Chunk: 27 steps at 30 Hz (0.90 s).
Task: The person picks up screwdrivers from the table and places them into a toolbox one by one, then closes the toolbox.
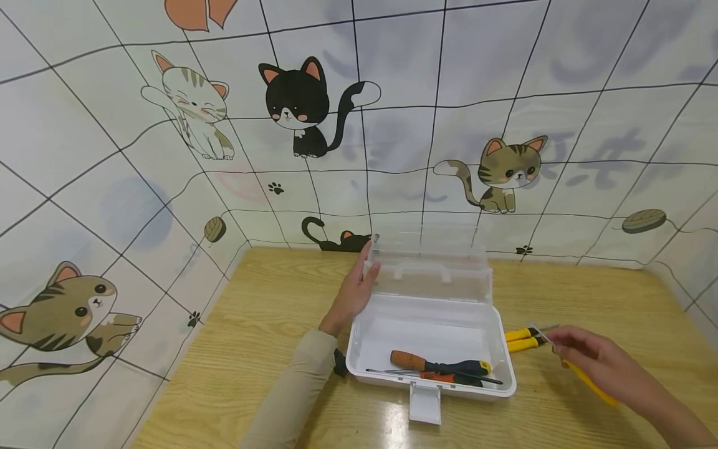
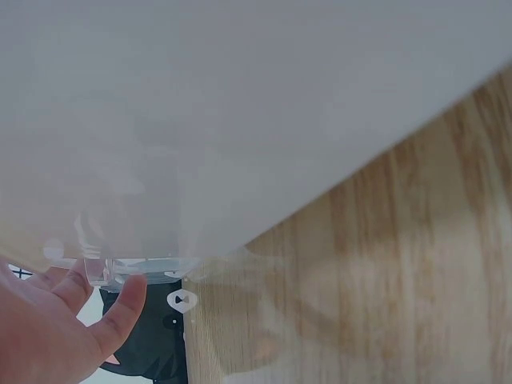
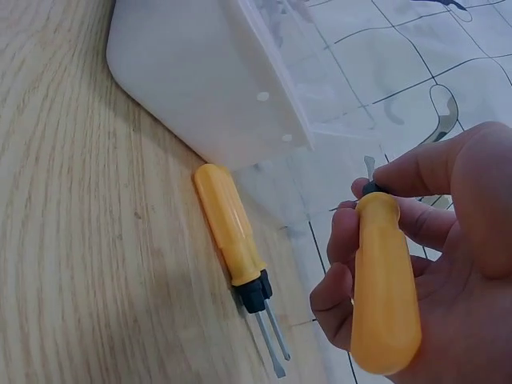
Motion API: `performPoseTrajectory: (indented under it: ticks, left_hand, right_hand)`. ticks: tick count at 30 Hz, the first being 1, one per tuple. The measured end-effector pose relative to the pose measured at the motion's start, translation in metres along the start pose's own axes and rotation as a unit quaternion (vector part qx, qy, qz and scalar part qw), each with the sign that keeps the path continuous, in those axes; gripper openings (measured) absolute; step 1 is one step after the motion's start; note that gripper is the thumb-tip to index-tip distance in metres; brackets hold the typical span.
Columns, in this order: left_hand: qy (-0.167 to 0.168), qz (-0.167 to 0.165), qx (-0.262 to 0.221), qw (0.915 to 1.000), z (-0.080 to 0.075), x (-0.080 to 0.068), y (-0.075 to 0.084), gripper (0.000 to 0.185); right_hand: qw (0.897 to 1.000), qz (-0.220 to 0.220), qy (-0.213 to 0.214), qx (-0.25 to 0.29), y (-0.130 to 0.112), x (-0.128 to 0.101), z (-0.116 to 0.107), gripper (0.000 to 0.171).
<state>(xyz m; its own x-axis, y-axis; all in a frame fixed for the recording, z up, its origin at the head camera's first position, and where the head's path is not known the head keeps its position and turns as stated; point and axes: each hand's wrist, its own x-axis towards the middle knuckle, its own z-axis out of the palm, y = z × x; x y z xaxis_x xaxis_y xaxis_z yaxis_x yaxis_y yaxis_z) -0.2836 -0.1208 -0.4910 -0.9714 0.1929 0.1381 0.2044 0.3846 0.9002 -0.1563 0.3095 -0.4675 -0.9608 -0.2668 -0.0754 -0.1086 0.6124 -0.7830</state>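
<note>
A white toolbox (image 1: 426, 321) stands on the table with its clear lid (image 1: 437, 287) raised. My left hand (image 1: 357, 290) holds the lid's left edge, thumb on the front and fingers behind. Off the box's right side, my right hand (image 1: 603, 358) pinches a yellow-handled screwdriver (image 3: 384, 288) near the base of its shaft, tip toward the box. Two more yellow-handled screwdrivers (image 3: 228, 220) lie side by side on the table against the box's right wall. Inside the box, along the front, lie a screwdriver with a brown handle (image 1: 408, 360) and others with black and red handles (image 1: 443, 377).
The box's front latch (image 1: 425, 404) hangs down over the wooden table (image 1: 269, 318). A small black object (image 1: 340, 363) sits by the box's front left corner, partly covered by my left sleeve. A cat-print sheet (image 1: 404, 137) rises behind and beside the table.
</note>
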Motion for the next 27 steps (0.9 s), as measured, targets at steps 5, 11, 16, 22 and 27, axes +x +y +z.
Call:
performPoseTrajectory:
  ticks: [5, 11, 16, 22, 27]
  left_hand:
    - [-0.001, -0.002, 0.002, 1.0, 0.0, 0.0, 0.0, 0.066]
    - [-0.004, -0.009, 0.003, 0.9999, 0.0, 0.001, -0.002, 0.066]
    - [-0.003, -0.01, 0.003, 0.9999, -0.001, 0.0, -0.001, 0.065]
    - [-0.002, -0.007, 0.001, 1.0, -0.001, 0.0, -0.002, 0.065]
    - [-0.001, -0.003, 0.002, 1.0, 0.0, 0.001, -0.002, 0.066]
  right_hand:
    - [0.999, -0.039, 0.005, 0.007, 0.0, 0.003, -0.001, 0.024]
    - [0.998, -0.054, 0.015, 0.006, -0.007, 0.007, -0.004, 0.025]
    - [0.998, -0.057, 0.012, 0.002, -0.017, 0.012, -0.007, 0.027]
    - [0.997, -0.077, 0.01, 0.003, -0.027, 0.018, -0.007, 0.025]
    - [0.997, -0.076, 0.004, -0.003, -0.034, 0.025, -0.006, 0.026]
